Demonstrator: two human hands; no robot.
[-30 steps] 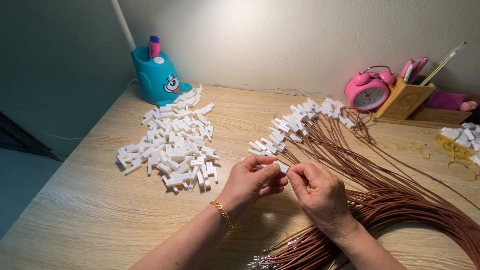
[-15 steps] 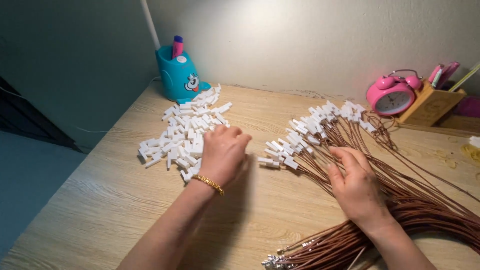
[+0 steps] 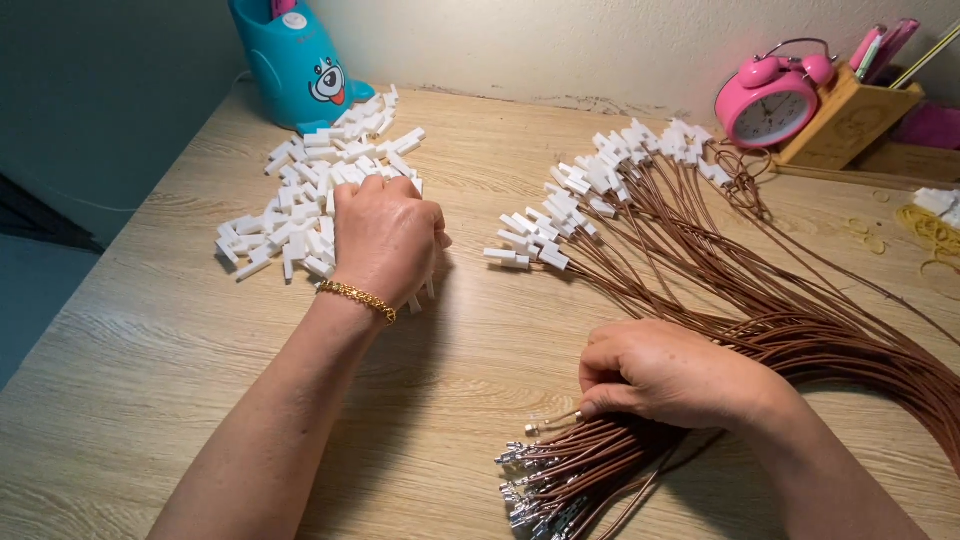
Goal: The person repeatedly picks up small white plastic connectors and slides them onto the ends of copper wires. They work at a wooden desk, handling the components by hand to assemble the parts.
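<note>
Right now we see the left hand (image 3: 385, 238) resting palm down on the near edge of the pile of small white plastic connectors (image 3: 318, 190), at about ten o'clock on the wooden table (image 3: 150, 380). Its fingers are curled down into the pieces, so we cannot tell whether it has one pinched underneath. A gold bracelet (image 3: 358, 297) sits at that wrist.

At about five o'clock the right hand (image 3: 672, 372) lies on the bundle of brown wires (image 3: 800, 320), fingers bent close together. Its thumb and forefinger pinch a single wire, whose bare metal terminal (image 3: 535, 428) sticks out toward nine o'clock, just clear of the rest. Below the hand, at six o'clock, the other metal-tipped wire ends (image 3: 545, 490) fan out in a loose cluster.

The bundle curves away to three o'clock and back up to one o'clock, where its far ends already wear white connectors (image 3: 590, 190), spread in a row across the table.

At eleven o'clock a teal animal-shaped holder (image 3: 292, 62) stands just behind the white pile. At one o'clock we find a pink alarm clock (image 3: 768, 100) beside a wooden pen box (image 3: 850, 120), and yellow rubber bands (image 3: 930, 232) lie at two o'clock.
</note>
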